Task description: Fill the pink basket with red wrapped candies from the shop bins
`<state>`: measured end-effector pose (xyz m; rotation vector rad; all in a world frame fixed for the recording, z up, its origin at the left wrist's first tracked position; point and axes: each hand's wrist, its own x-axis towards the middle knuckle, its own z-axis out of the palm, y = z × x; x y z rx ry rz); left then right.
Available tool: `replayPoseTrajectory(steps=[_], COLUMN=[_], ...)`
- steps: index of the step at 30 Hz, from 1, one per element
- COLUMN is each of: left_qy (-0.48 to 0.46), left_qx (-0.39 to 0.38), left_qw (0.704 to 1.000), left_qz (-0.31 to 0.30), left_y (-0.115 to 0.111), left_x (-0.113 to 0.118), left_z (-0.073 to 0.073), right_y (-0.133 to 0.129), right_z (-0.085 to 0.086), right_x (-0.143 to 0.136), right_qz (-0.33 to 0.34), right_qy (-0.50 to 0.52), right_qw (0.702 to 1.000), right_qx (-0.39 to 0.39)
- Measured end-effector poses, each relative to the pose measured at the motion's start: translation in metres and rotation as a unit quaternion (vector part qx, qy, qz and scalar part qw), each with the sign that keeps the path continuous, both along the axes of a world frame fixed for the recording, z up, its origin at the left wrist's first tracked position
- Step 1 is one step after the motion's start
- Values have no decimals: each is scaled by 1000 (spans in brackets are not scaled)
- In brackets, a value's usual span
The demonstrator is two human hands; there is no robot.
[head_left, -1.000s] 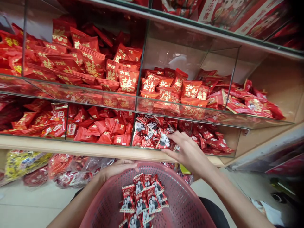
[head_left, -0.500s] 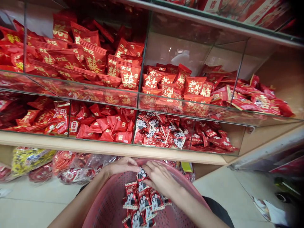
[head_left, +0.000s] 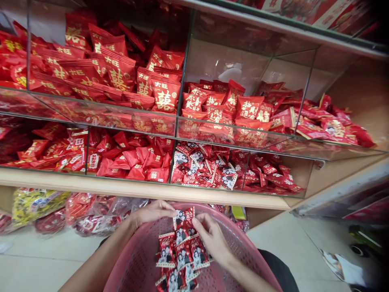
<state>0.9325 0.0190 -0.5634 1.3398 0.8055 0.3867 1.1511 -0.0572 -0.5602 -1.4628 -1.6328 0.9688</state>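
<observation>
Glass-fronted shelves edged with a pale wooden lip (head_left: pixel 146 190) stand above a light tiled floor (head_left: pixel 39 263); every visible compartment holds mostly red packets. Below the lip are clear plastic bags of goods, including a yellow bag (head_left: pixel 38 207) at far left.

At the bottom centre is a pink perforated basket (head_left: pixel 133 255). Over its far edge, one small red packet (head_left: pixel 184 218) lies between the person's two hands, above a loose pile of matching packets (head_left: pixel 184 255). The right hand (head_left: pixel 212 237) pinches its right edge between thumb and finger. The left hand (head_left: pixel 153 213) is bent over the basket's rim, fingertips at the packet's left edge; whether they grip it cannot be told.

Packets in the pile show a couple drawn in black and white beneath pale Chinese script, too small to read surely. More of this design fill a lower compartment (head_left: pixel 209 170) straight ahead. Upper left, large packets (head_left: pixel 164 95) read 大旺 with a gold 囍. Right of them, smaller packets (head_left: pixel 249 107) bear gold characters, among them 招財. On the lower right, dark red packets (head_left: pixel 270 178) carry partly visible Latin letters, including UCK.
</observation>
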Motion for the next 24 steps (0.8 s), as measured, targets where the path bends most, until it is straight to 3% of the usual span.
replayPoseTrajectory(steps=[6, 12, 24], left_qy=[35, 70, 33], left_qx=[21, 24, 18], left_qw=[999, 997, 999], left_qz=[5, -24, -20], left_y=[1, 3, 4], left_x=[3, 2, 3], left_z=[-2, -2, -4], right_y=[2, 0, 13], right_z=[-5, 3, 10], right_x=[-6, -11, -4], right_qz=[0, -5, 18], right_qy=[122, 82, 25], right_qw=[992, 997, 998], right_qx=[-36, 12, 56])
